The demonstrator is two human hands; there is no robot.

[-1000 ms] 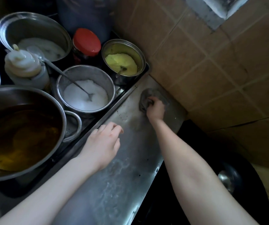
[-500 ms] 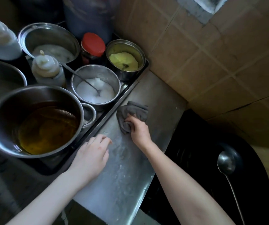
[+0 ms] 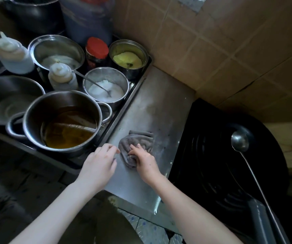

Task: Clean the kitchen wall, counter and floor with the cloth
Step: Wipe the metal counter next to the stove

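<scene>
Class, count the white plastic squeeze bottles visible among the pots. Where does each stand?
2. One white plastic squeeze bottle stands far left; the other stands beside the steel pot of white powder. More may hide beyond the left edge.

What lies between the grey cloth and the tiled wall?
Nothing but bare, smudged steel counter runs from the cloth to the wall, as the head view shows.

Wide-angle head view looks steeply down, close over the steel counter (image 3: 156,106).
</scene>
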